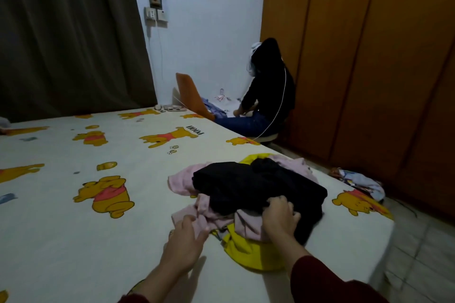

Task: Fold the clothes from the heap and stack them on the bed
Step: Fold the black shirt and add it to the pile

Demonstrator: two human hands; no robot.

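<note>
Clothes heap (248, 202) reached into at the bed's near right corner.

The right hand (279, 216) is closed on the black garment (258, 187) atop the heap; the left hand (187, 231) is laid, fingers loosely open, on pink cloth (194, 211) at its edge. A yellow garment (248, 251) is pinned beneath. A seated person (266, 96) is seen beyond the cartoon-bear sheet (73, 167), beside the wardrobe (369, 56); more cloth (359, 182) lies on the floor.
</note>
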